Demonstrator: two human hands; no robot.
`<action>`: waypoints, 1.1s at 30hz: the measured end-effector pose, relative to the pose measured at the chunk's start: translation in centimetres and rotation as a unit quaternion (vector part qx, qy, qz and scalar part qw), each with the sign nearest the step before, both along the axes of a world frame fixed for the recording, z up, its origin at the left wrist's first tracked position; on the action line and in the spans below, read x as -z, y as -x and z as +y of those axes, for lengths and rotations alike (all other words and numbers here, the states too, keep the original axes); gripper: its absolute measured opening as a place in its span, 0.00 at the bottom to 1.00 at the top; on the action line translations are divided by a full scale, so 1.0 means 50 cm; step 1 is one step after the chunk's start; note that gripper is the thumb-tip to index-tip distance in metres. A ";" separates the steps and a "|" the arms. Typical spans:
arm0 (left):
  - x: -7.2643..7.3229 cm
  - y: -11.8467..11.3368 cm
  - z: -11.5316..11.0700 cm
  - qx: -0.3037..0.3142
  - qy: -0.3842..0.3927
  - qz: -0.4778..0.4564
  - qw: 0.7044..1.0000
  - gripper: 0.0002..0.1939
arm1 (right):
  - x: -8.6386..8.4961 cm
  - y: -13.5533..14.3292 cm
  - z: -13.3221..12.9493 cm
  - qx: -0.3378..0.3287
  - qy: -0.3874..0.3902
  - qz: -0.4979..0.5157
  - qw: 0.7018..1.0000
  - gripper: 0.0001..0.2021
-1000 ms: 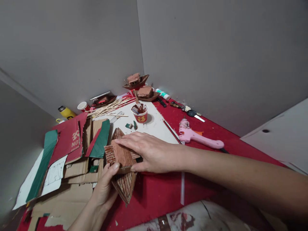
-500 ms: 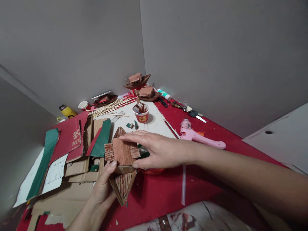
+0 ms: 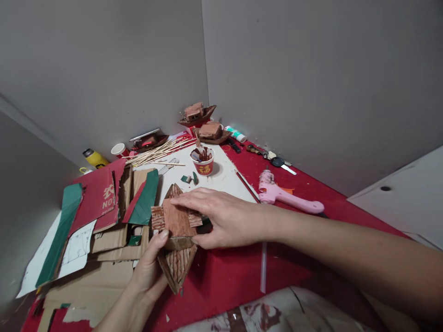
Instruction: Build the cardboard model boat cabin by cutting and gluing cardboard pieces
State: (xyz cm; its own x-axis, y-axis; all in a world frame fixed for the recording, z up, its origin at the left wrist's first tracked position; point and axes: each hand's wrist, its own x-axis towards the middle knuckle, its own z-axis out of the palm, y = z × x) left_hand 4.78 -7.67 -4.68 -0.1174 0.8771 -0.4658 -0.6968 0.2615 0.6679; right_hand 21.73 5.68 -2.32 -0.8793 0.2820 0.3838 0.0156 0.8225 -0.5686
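Model boat (image 3: 176,217) — brown-painted, w/ cabin roof & ridged decks — was at the near side, just L of centre, above the red counter (image 3: 221,290). L hand (image 3: 150,267) was closed round its L side: thumb on the cabin's near L corner, other fingers mostly out of sight under the hull. R hand (image 3: 233,219) was part-curled over the R side, fingertips on the roof, thumb at the cabin's near R corner, so both had hold of it.

Just beyond, on a white sheet (image 3: 226,173), stood a red tub (image 3: 204,168) w/ brown paint inside; small green scraps (image 3: 187,179) lay btwn tub & boat. To the R: pink glue gun (image 3: 292,200), w/ a clear glue stick (image 3: 263,274) nearer. To the L: cut cardboard (image 3: 104,279), incl. a red printed piece (image 3: 93,198), plus a drawn-on sheet (image 3: 76,246). Far L — thin wooden sticks (image 3: 155,154) & a yellow bottle (image 3: 96,159). Two more boats (image 3: 211,131) sat nr the wall corner.
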 end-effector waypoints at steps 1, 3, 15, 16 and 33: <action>0.002 0.002 0.000 0.004 0.000 -0.007 1.000 0.15 | -0.002 0.000 0.000 0.001 0.003 -0.002 1.000 0.37; 0.005 0.008 0.001 0.007 -0.003 -0.028 1.000 0.14 | -0.011 -0.004 0.001 0.003 0.008 -0.009 1.000 0.37; -0.003 0.045 -0.005 -0.064 -0.037 -0.083 0.994 0.16 | 0.103 -0.271 0.017 0.305 -0.195 -0.133 0.923 0.20; -0.004 0.045 -0.006 -0.068 -0.034 -0.086 0.993 0.17 | 0.124 -0.290 0.017 0.316 -0.216 -0.157 0.910 0.20; -0.004 0.036 -0.001 -0.079 -0.021 -0.094 0.992 0.14 | 0.107 -0.339 0.051 0.418 -0.040 -0.143 0.896 0.17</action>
State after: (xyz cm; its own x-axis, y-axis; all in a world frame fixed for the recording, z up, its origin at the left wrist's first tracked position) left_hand 2.98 -7.70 -4.49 -0.1696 0.8733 -0.4568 -0.8401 0.1142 0.5303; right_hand 38.68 8.23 -7.66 -0.4391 0.8696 0.2257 0.7811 0.4937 -0.3823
